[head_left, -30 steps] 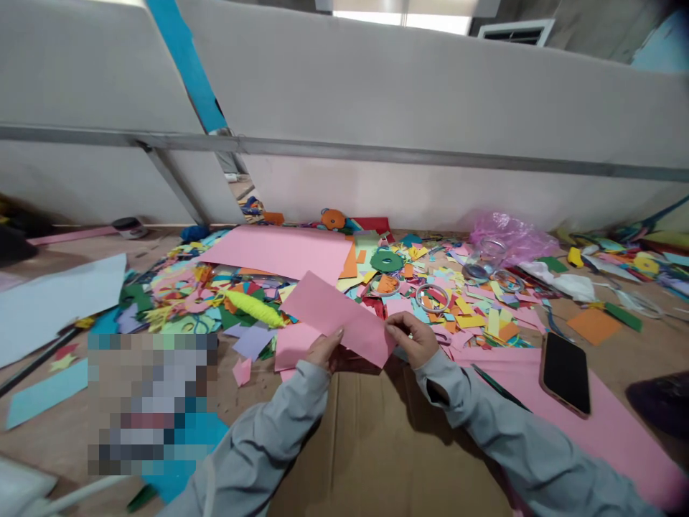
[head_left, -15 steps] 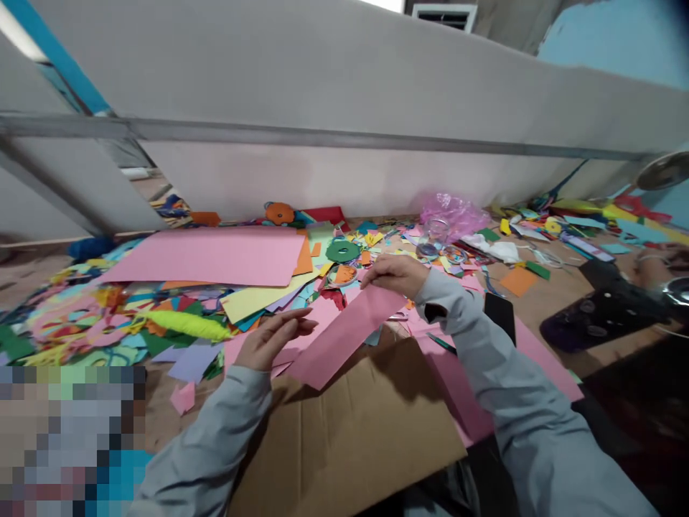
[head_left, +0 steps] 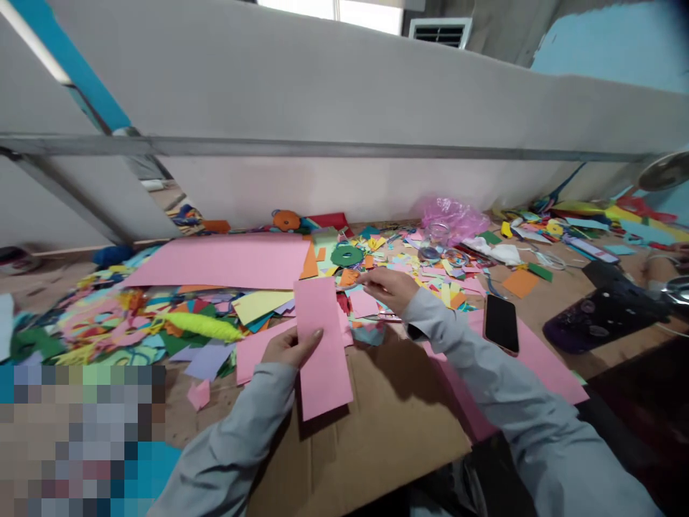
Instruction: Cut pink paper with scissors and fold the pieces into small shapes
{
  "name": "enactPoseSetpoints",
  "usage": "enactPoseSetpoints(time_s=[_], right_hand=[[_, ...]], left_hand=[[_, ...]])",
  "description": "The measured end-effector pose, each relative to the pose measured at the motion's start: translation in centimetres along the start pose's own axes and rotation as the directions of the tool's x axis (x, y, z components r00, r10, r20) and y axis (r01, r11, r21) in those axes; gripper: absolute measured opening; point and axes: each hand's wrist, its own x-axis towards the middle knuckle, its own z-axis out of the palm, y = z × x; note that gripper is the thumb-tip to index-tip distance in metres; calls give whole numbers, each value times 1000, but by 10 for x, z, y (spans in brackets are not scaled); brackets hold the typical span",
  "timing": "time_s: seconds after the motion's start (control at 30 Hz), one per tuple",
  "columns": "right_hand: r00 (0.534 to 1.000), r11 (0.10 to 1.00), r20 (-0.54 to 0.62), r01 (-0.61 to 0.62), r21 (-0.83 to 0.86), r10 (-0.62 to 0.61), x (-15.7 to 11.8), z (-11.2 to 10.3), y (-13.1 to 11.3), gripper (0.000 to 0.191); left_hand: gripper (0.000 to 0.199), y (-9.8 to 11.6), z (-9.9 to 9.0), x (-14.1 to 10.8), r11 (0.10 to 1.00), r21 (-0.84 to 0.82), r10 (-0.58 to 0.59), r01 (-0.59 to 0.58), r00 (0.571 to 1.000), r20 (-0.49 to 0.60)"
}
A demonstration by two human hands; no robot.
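Note:
A pink paper strip [head_left: 326,359] stands tilted over the cardboard, pinched by my left hand [head_left: 291,348] with the thumb across its face. My right hand [head_left: 395,289] is apart from the strip, over the paper scraps. Its fingers are drawn together near an orange piece [head_left: 349,277] and a green paper ring [head_left: 347,255]; whether they hold anything is hidden. Below both hands lies a brown cardboard sheet [head_left: 377,431]. More pink paper [head_left: 543,359] sticks out from beneath my right forearm.
A large pink sheet [head_left: 220,260] rests on scraps at the left, near a neon yellow bundle [head_left: 204,325]. At right are a black phone [head_left: 501,324], a dark purple container [head_left: 592,316] and a pink plastic bag [head_left: 452,217]. A pale partition [head_left: 323,86] stands behind the table.
My right hand has let go of the pink strip. The strip has swung from slanted to nearly upright, and my left hand now grips it. The view has shifted slightly.

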Motion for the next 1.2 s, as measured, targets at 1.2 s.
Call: enactPoseSetpoints(time_s=[1.2], right_hand=[[874, 466, 377, -483, 741, 307, -34, 75, -31, 35]], left_hand=[[51, -26, -15, 28, 970, -215, 59, -115, 966, -251]])
